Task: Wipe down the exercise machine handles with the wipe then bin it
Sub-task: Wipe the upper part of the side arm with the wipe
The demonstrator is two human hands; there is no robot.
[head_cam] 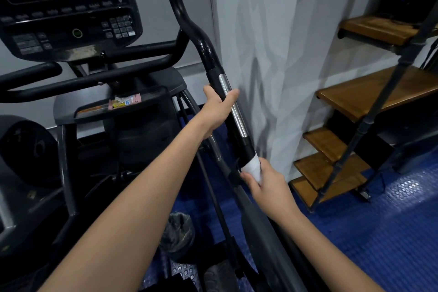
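Note:
The exercise machine's right handle is a black bar with a chrome strip, slanting down from the upper middle. My left hand grips this handle around the chrome part, thumb on the right side. Lower on the same bar, my right hand holds a white wipe wrapped round the black sleeve of the handle. A small bin lined with a dark bag stands on the floor beneath my left forearm.
The machine's console and its other black handlebars fill the upper left. A white wall corner stands just right of the handle. Wooden stair steps with a black rail rise at the right over blue floor.

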